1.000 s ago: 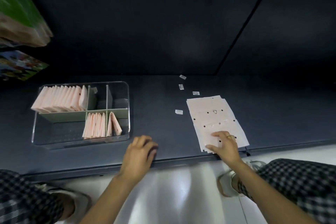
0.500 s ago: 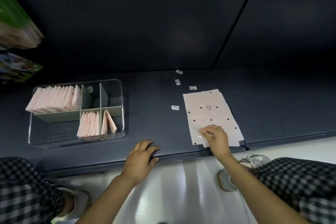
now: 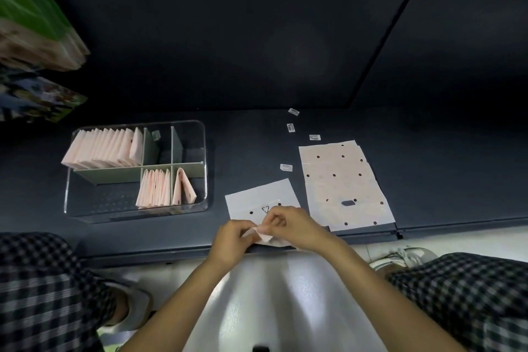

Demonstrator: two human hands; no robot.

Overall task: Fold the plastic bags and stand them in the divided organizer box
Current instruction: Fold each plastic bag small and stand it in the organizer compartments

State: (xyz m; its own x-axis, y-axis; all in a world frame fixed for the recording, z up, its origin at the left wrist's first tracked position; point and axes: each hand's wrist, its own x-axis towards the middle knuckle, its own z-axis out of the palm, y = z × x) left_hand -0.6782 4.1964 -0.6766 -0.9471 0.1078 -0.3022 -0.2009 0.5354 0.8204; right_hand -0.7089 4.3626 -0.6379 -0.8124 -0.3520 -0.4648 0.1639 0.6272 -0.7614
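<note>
We have one pink plastic bag [image 3: 261,200] lying on the dark worktop [image 3: 245,151] just in front of us, its near edge lifted at the worktop's front lip. Our left hand [image 3: 231,240] and right hand [image 3: 297,226] both pinch that near edge between fingertips and thumb, so each grip is pressed together on the film.

The risk, as we judge it, lies in the thin film: it could slip from the pinch or crease askew, giving a crooked fold that would not stand well. The bag also overhangs the front lip and might slide off.

The stack of flat bags [image 3: 343,183] lies just beside to the right, near enough to be dragged. The clear organizer box [image 3: 68,180] sits well to the left, holding folded bags [image 3: 100,148] upright.
</note>
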